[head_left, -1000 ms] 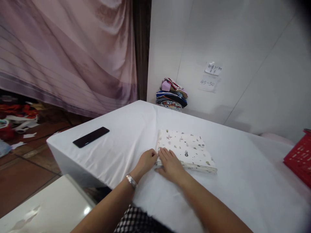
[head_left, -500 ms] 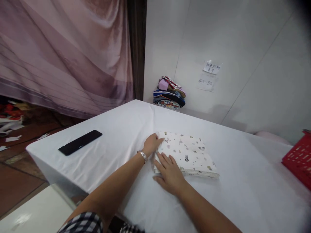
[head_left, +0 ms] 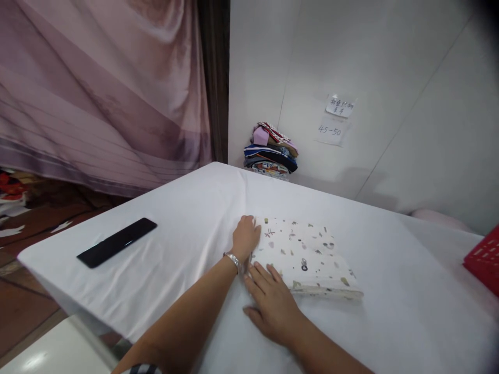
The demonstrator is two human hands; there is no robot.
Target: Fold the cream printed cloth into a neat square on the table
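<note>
Folded patterned cloth lies mid-table on the white tablecloth. Left hand cups its far-left corner; right hand rests flat, fingers spread, at its near-left edge, gripping nothing. Risk: a sideways push could shear the folded layers apart or ruck the tablecloth. Phone lies well left.
</note>
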